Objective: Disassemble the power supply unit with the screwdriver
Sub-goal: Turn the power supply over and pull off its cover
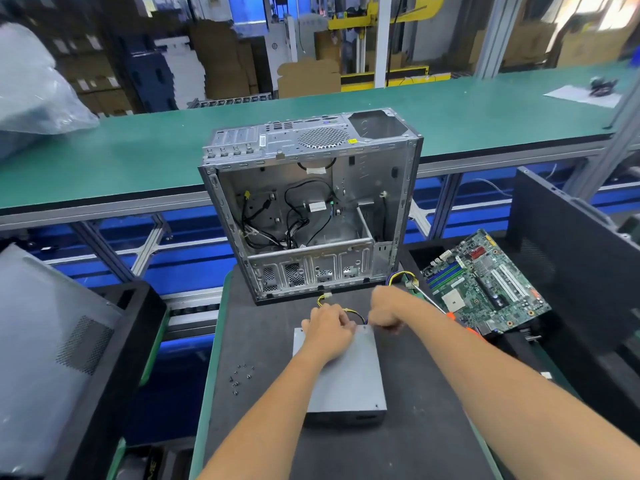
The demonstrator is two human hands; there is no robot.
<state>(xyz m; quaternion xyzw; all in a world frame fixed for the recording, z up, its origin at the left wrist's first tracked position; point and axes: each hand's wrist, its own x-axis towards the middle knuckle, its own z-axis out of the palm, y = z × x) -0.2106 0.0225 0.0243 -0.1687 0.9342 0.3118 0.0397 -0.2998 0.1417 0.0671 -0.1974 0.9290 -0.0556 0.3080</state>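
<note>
Power supply unit [346,372] lain flat on dark mat [433,410], near computer case [311,209] | far edge pressed by left hand [329,332] | right hand [388,311] curled, contents unclear | screwdriver [450,315] unheld beside motherboard [485,285] | casing best steadied; loose screws [239,377] left aside, mat room ample.

This is a factory or electronics teardown workshop. A long green-matted assembly-line bench on an aluminium frame [450,109] runs across the room, with blue panels beneath it. Stacks of brown cardboard cartons [221,60] and yellow-painted steel machinery [381,15] fill the hall behind. On the dark work mat [426,403] stands a stripped grey metal computer case with loose black cables [308,206], beside a bare green motherboard [485,282] and a scatter of small dark screws [240,377].
</note>
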